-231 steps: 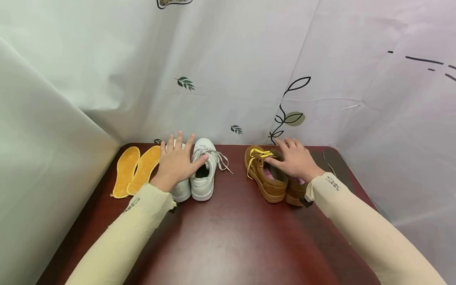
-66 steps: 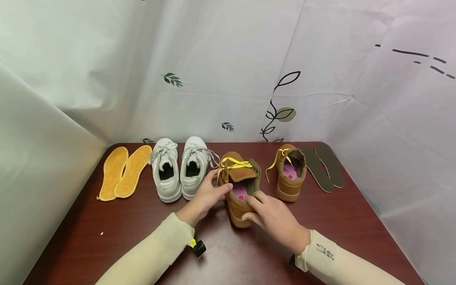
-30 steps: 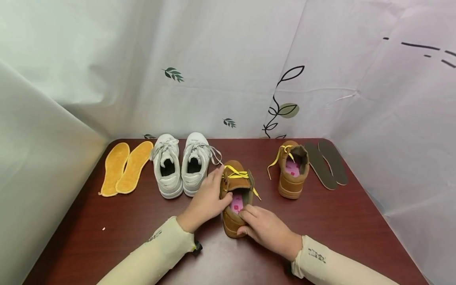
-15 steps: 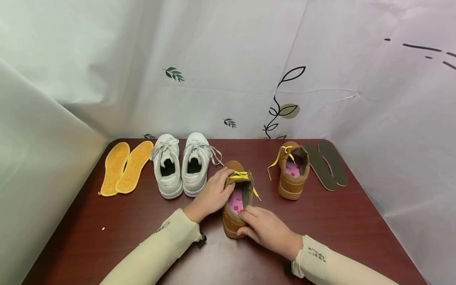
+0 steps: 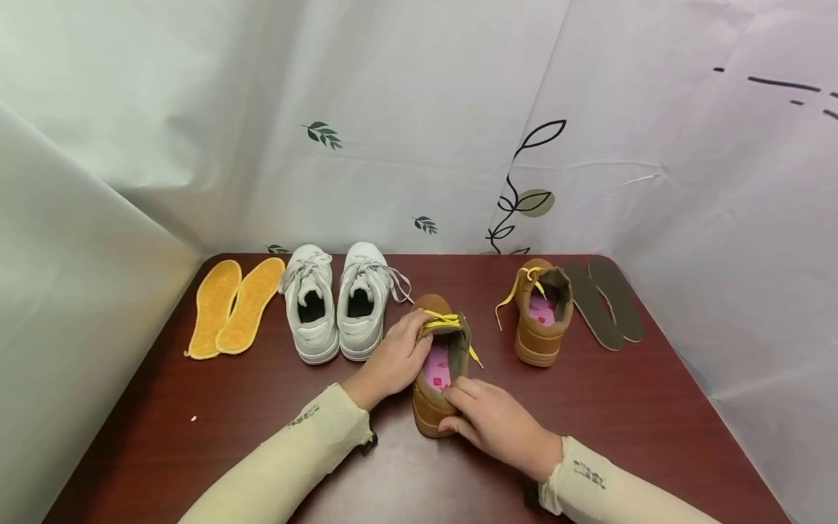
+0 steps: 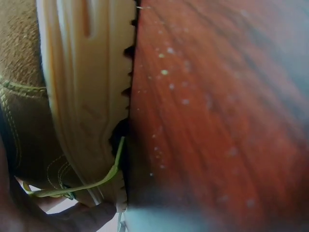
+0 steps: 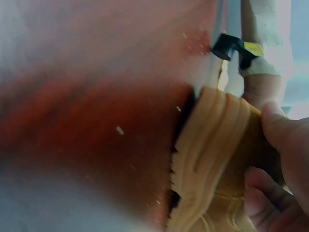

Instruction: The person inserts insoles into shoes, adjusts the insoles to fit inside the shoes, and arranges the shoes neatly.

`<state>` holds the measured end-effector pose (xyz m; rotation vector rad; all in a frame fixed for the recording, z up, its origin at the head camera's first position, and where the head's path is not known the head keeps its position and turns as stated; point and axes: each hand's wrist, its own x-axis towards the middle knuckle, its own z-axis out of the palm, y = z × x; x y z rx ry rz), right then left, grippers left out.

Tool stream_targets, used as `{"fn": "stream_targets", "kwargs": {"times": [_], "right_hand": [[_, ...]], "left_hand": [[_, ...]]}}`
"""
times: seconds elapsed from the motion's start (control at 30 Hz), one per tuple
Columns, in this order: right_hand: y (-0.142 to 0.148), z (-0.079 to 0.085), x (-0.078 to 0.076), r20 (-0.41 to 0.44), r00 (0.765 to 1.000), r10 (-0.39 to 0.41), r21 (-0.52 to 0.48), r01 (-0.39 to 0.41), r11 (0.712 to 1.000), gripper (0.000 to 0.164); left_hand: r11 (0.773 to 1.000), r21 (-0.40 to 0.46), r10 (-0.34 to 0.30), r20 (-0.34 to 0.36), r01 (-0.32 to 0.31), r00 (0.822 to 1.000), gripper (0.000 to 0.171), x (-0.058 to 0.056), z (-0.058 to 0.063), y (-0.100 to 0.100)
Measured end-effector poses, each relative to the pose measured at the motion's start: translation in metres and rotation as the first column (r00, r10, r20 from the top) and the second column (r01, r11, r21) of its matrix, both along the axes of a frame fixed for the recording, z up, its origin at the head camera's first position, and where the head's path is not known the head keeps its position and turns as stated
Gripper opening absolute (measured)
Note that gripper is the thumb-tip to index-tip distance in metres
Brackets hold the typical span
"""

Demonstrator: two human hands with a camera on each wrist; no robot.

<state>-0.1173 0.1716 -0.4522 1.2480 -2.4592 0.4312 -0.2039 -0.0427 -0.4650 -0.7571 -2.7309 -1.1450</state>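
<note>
A brown lace-up shoe [image 5: 428,416] with yellow laces stands on the table, toe pointing away from me. Inside it lies a pink insole [image 5: 436,366] with red marks. My left hand [image 5: 391,358] grips the shoe's left side near the tongue, fingers over the laces and thumb at the opening. My right hand [image 5: 497,422] pinches the heel collar, its fingertips inside the opening and the thumb outside on the back. The left wrist view shows the tan sole [image 6: 87,96] along the table; the right wrist view shows the heel [image 7: 217,140] between thumb and fingers.
The other brown shoe [image 5: 540,342] stands at the right, beside two dark insoles [image 5: 594,306]. White sneakers [image 5: 314,338] stand left of the held shoe, with two orange insoles [image 5: 245,309] further left. A curtain [image 5: 406,145] hangs behind the dark red table [image 5: 262,407].
The held brown shoe has come away from its mate toward the table's middle front. My left hand has slid up over its laces. My right hand has kept its pinch on the heel since about a second ago.
</note>
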Motion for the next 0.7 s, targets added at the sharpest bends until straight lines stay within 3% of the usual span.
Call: {"fn": "stream_targets", "kwargs": {"times": [0.33, 0.53, 0.7], "right_hand": [[0.007, 0.012, -0.005, 0.040, 0.999, 0.022, 0.094, -0.025, 0.995, 0.027], [0.024, 0.025, -0.013, 0.077, 0.997, 0.031, 0.127, -0.041, 0.991, 0.040], [0.052, 0.039, -0.025, -0.002, 1.000, -0.010, 0.053, 0.010, 0.999, 0.041]], "left_hand": [[0.999, -0.034, 0.004, -0.022, -0.005, 1.000, 0.038, 0.000, 0.000, -0.003], [0.996, -0.089, 0.010, -0.006, -0.011, 1.000, 0.039, -0.002, 0.002, 0.000], [0.993, -0.115, 0.015, -0.020, -0.017, 1.000, 0.038, -0.002, 0.002, 0.001]]}}
